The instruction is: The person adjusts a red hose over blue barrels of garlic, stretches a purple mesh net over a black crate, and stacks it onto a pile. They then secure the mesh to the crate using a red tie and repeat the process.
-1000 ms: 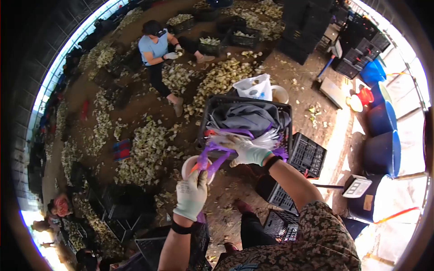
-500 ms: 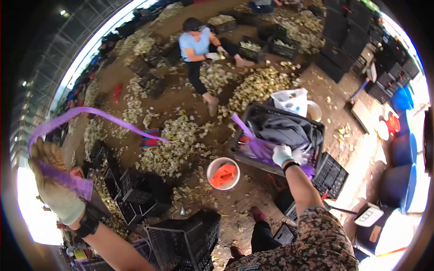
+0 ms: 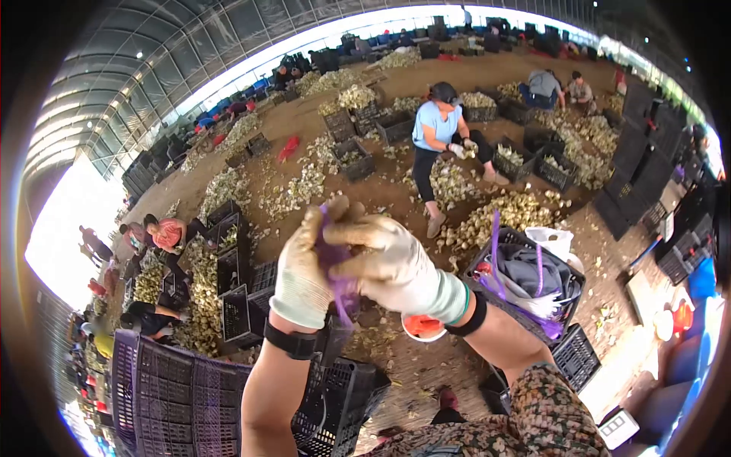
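Observation:
My left hand and my right hand, both in whitish work gloves, are raised together in front of me. A bunched strip of purple mesh is between them, its lower end hanging below the fingers. The left fingers are closed around it, and the right fingers press on it from the other side. Motion blurs the fingertips, and part of the mesh is hidden. Below and to the right stands a black crate with dark cloth and more purple strips.
Under my right wrist is a white bucket with something orange inside. Black crates stand at lower left. A person in a light blue top sits by a heap of garlic bulbs. Other people sit further left.
My right hand has left the crate and come up to meet my left hand. The left hand has moved inward with the purple strip, now bunched. The view has tilted up and turned left.

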